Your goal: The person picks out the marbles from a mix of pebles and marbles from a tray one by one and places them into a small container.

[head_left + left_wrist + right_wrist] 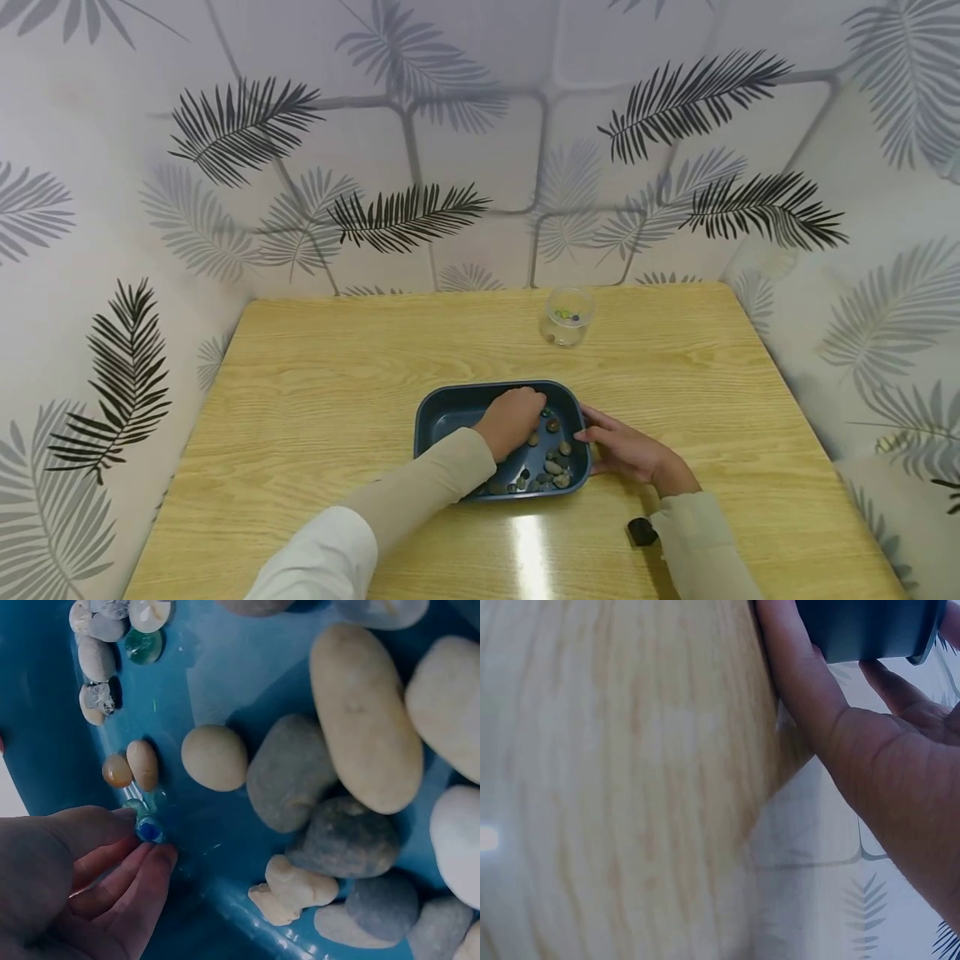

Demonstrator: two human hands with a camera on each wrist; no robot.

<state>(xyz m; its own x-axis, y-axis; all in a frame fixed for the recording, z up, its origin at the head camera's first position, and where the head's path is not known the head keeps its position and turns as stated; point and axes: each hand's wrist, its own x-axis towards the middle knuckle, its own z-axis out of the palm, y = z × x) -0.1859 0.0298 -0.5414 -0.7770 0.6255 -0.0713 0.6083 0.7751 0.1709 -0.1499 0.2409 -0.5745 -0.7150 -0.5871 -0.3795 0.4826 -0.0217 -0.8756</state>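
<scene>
In the head view, a dark blue rectangular basin (447, 392) on the table holds several pebbles (553, 468) and glass marbles. My left hand (513, 421) reaches inside it. The left wrist view shows that hand pinching a blue glass marble (148, 829) between thumb and fingertips, close to two small brown stones (142, 765). A green glass marble (144, 646) lies among stones along the basin wall. At the basin's right end, my right hand (626, 450) grips the wall, fingers spread about the rim and outer side. The right wrist view shows the basin's outer wall (870, 630) against that hand.
A clear round container (566, 333) with a few coloured marbles stands farther back on the wooden table (322, 358). Near my right forearm lies a small black object (642, 532). Leaf-patterned wall covering (480, 167) rises behind the table.
</scene>
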